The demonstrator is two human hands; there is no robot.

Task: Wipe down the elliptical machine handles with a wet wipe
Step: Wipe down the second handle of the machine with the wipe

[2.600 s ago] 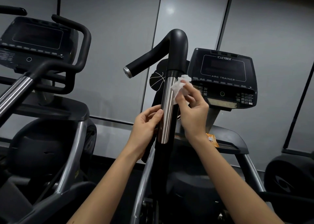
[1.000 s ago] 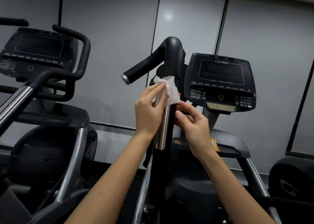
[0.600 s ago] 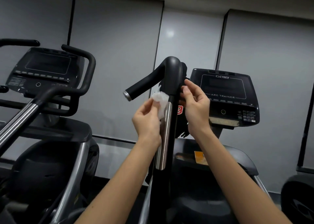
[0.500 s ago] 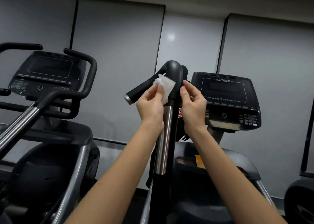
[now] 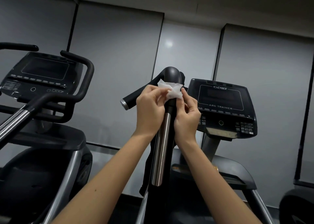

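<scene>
A black curved handle [image 5: 171, 76] tops an upright arm with a steel sleeve [image 5: 161, 149] right in front of me. A white wet wipe [image 5: 171, 90] lies across the black grip just below its bend. My left hand [image 5: 150, 108] pinches the wipe's left edge and my right hand [image 5: 186, 113] pinches its right edge, one on each side of the arm. The handle's side branch with a silver end cap [image 5: 123, 103] sticks out to the left, partly hidden behind my left hand.
The machine's console [image 5: 222, 105], marked Arc Trainer, stands just right of my hands. A second machine with its console [image 5: 39, 76], black loop handles [image 5: 85, 81] and a steel-sleeved arm [image 5: 15, 122] fills the left. Grey wall panels are behind.
The wipe passed from my right hand to my left, then rose from the steel sleeve to the black grip. Now both hands hold it spread across the handle. The camera tilted upward.
</scene>
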